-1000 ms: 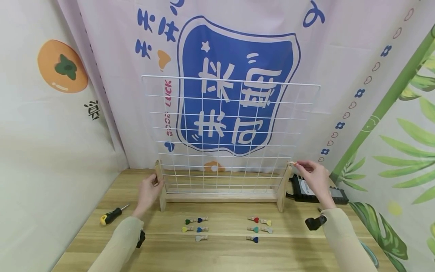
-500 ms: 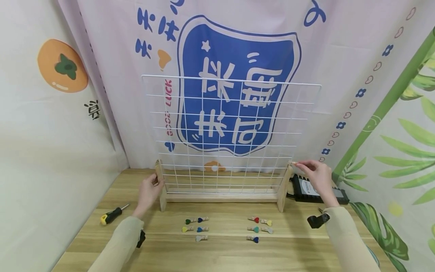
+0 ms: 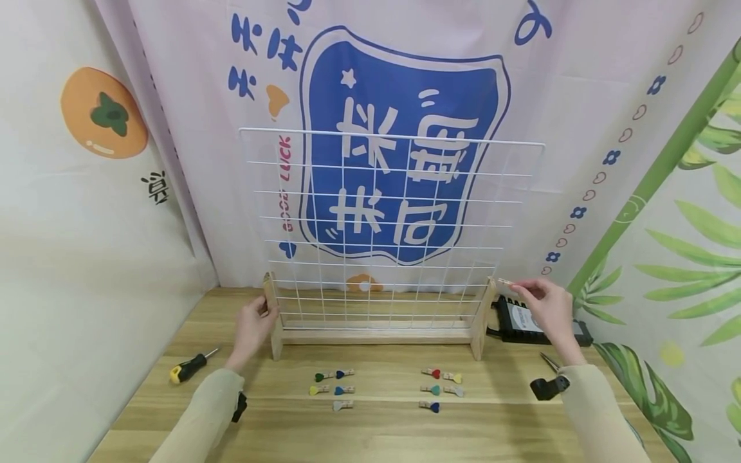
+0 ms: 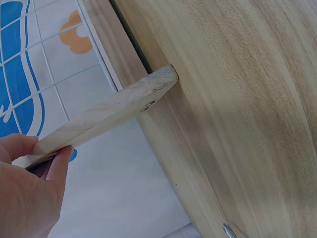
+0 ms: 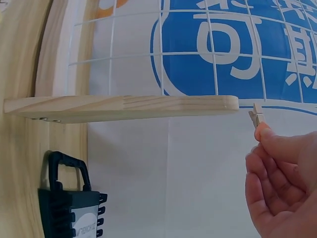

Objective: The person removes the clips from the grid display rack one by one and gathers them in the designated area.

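A white wire grid (image 3: 370,222) stands upright in a wooden stand (image 3: 379,337). My left hand (image 3: 255,326) grips the stand's left upright (image 4: 99,116) near its top, thumb on one side and fingers on the other. Between thumb and fingertip, my right hand (image 3: 547,308) pinches a small wooden clothespin (image 5: 256,115). Its free end points at the grid's right edge, just off the top of the right upright (image 5: 148,106). Several clothespins with coloured hearts lie on the table in two groups: a left one with a green-heart clothespin (image 3: 323,377) and a right one with a red-heart clothespin (image 3: 432,373).
A yellow-and-black screwdriver (image 3: 191,368) lies left of the stand. Behind my right hand is a black wrench holder (image 3: 515,323), close to the right upright. A metal-tipped tool (image 3: 550,361) lies by the right wrist. Printed cloth (image 3: 231,193) hangs behind the grid.
My right hand has drawn slightly right and down with the clothespin, away from the top of the right upright. The left hand has stayed on the left upright.
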A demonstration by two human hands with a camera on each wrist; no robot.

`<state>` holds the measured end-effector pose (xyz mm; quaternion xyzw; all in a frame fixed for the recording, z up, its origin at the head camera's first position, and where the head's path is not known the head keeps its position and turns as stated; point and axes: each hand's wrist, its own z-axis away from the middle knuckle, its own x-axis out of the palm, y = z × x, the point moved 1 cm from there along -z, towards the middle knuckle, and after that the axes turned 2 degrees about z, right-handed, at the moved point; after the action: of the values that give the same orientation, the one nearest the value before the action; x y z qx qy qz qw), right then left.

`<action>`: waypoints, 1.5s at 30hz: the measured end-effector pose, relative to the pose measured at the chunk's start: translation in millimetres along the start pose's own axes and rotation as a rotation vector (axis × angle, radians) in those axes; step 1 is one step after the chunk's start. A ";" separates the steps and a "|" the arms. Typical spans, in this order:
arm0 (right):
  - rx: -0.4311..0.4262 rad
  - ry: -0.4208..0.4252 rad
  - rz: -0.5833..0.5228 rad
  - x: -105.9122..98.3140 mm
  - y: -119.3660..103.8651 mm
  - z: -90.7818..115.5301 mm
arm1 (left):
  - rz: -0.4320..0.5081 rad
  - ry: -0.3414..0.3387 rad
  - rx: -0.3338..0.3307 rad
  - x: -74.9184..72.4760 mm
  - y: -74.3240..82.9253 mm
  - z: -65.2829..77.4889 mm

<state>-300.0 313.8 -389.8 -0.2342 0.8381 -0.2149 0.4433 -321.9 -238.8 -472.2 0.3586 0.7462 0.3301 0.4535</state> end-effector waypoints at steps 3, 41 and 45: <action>-0.007 -0.011 0.020 -0.8 0.5 6.6 | 0.003 -0.008 -0.007 -0.8 0.5 0.1; 0.101 -0.269 -0.142 64.3 10.4 126.6 | -0.017 -0.001 -0.027 0.1 1.8 -0.1; 0.100 -0.304 -0.147 70.7 11.1 138.2 | -0.017 0.000 -0.025 -0.1 2.2 0.5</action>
<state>-220.8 260.3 -512.6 -0.3020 0.7304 -0.2504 0.5591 -320.9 -237.6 -470.5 0.3466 0.7451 0.3356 0.4604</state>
